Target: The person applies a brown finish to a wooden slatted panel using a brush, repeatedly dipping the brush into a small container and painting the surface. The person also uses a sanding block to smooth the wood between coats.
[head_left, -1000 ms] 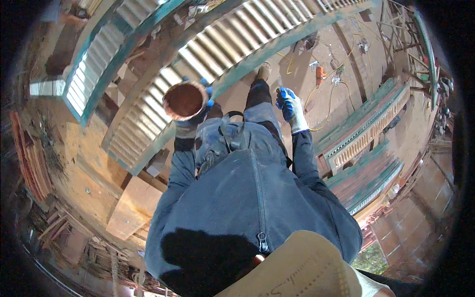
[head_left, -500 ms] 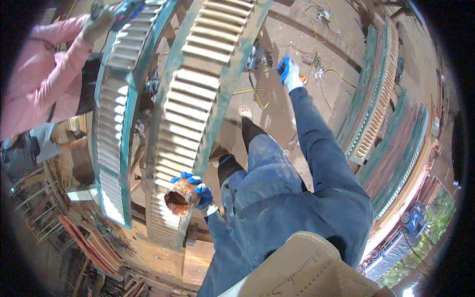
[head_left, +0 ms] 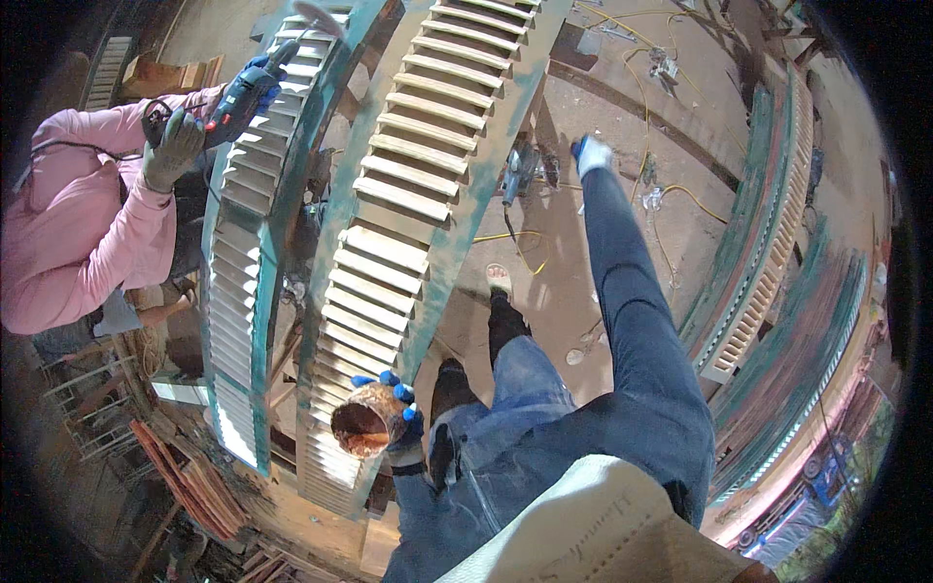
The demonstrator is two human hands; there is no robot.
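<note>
My left hand (head_left: pixel 406 418), in a blue and white glove, is wrapped round a rusty, crusted can (head_left: pixel 391 404). Its open mouth tips toward me, with orange-brown stuff inside. The can is over the lower part of a long louvered shutter (head_left: pixel 394 248), which has pale wooden slats and a worn green frame. Stretched far forward, my right hand (head_left: pixel 595 155) wears a similar glove and is to the right of the shutter, over the floor. Its fingers look curled, and whatever they may hold is hidden.
At left a co-worker in pink sleeves (head_left: pixel 136 238) holds a power tool (head_left: pixel 238 102) over a second louvered shutter (head_left: pixel 238 262). A corded tool (head_left: pixel 520 170) and yellow cords (head_left: pixel 535 253) lie on the floor. More green-framed shutters (head_left: pixel 768 262) rest at right. Wood strips (head_left: pixel 180 481) are stacked lower left.
My view has shifted, so the shutters sit lower and further right. The can stays in my left hand. My right fingers now show less. The co-worker's tool shows more fully over the other shutter.
</note>
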